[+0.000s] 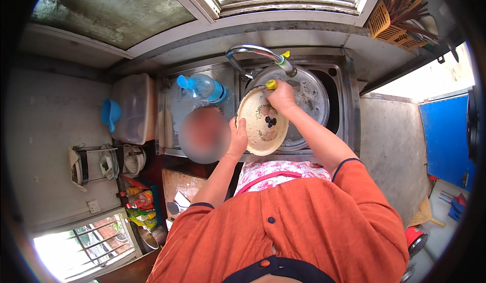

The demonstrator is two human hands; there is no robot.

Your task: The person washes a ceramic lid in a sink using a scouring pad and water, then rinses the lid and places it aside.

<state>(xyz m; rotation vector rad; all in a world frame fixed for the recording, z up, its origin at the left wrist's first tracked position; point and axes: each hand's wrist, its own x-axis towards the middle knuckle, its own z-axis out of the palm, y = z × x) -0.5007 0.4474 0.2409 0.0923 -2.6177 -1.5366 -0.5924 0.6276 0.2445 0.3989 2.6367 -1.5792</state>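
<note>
A cream dish (pixel 279 140) with a scalloped rim and printed flowers is tilted over the sink. Several small dark pieces (pixel 270 122) lie in its middle. My left hand (pixel 238 140) grips the dish at its left rim, thumb on the inner side. At the far rim my right hand (pixel 281 97) is closed around a small yellow object (pixel 271 84); its full shape is hidden by the fingers. Behind the dish, a large round metal basin (pixel 324 104) with wet spots stands in the sink. A curved chrome faucet (pixel 258 48) arches above both.
On the steel drainboard (pixel 172 112) stand a clear bottle with blue label (pixel 207 88) and a blurred round thing (pixel 204 135). Further left are a plastic tub (pixel 131 108), a blue ladle (pixel 110 113) and a dish rack (pixel 97 163). Chopstick baskets (pixel 379 21) hang upper right.
</note>
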